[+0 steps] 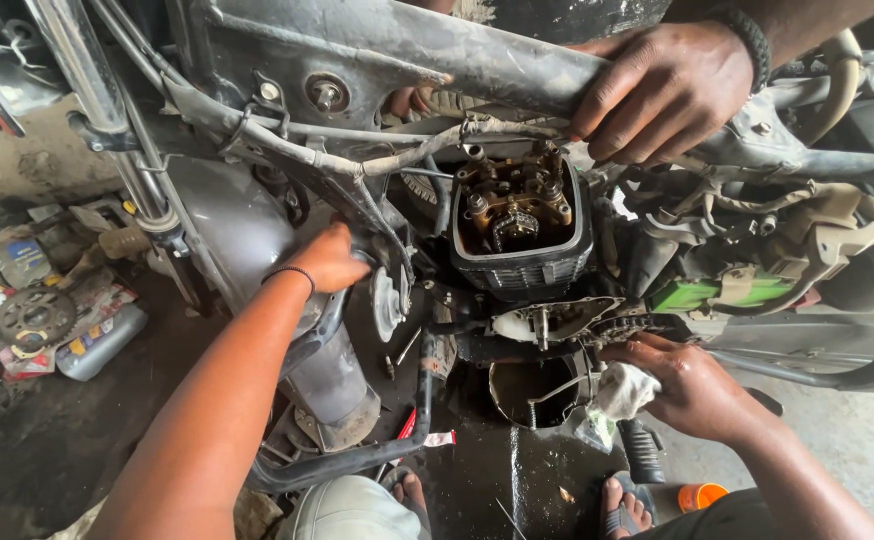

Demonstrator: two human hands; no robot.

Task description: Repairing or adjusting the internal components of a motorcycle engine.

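Oil-stained metal marks the open engine head (519,215), the landmark at centre, with its cover off and the cam sprocket exposed. Left of the engine head, the person's left hand (332,258) reaches in against the round engine side part (387,303); its fingers curl inward, but what they grip is hidden. Below and right of the engine head, the right hand (692,385) presses a white rag (622,390) against the dark casing, fingers bunched together around the cloth. Above and right of the engine head, another person's hand (662,90), with a dark wristband, wraps its fingers over the grey frame tube (437,55). Taped cable looms (397,155) cross directly above the engine head and partly obstruct access. A green rectangular block (717,292) sits to its right among beige connectors. Far left of the engine head, on the floor, lie a toothed sprocket (35,316), a grey plastic bottle (102,345) and flat printed packets. An orange cap (699,495) lies below right.
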